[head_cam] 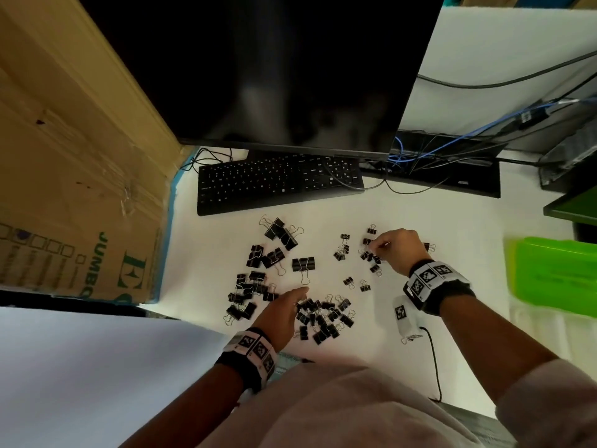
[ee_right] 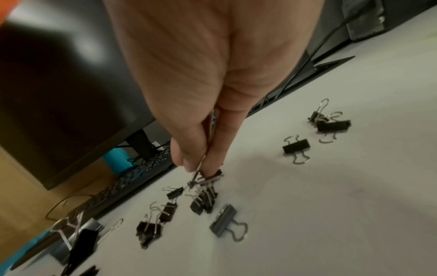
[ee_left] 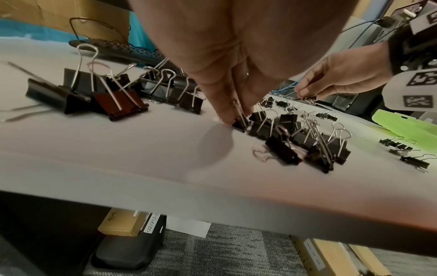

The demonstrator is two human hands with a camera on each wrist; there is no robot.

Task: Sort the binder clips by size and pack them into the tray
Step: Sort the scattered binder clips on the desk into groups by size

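Black binder clips lie in groups on the white desk: large clips [head_cam: 278, 237] at the back, a medium pile [head_cam: 324, 320] in front, small clips [head_cam: 371, 257] to the right. My left hand [head_cam: 301, 291] reaches into the medium pile, and its fingertips [ee_left: 228, 116] pinch the wire handle of one clip [ee_left: 241, 122] that sits on the desk. My right hand [head_cam: 378, 245] pinches a small clip [ee_right: 209, 177] by its handle just above the small cluster [ee_right: 204, 200]. The green tray [head_cam: 555, 274] lies at the right edge, apart from both hands.
A black keyboard [head_cam: 277, 182] and a dark monitor [head_cam: 274, 76] stand behind the clips. A cardboard box [head_cam: 80, 189] walls the left side. Cables [head_cam: 452, 147] run at the back right. A small white device [head_cam: 405, 318] with a cord lies near my right wrist.
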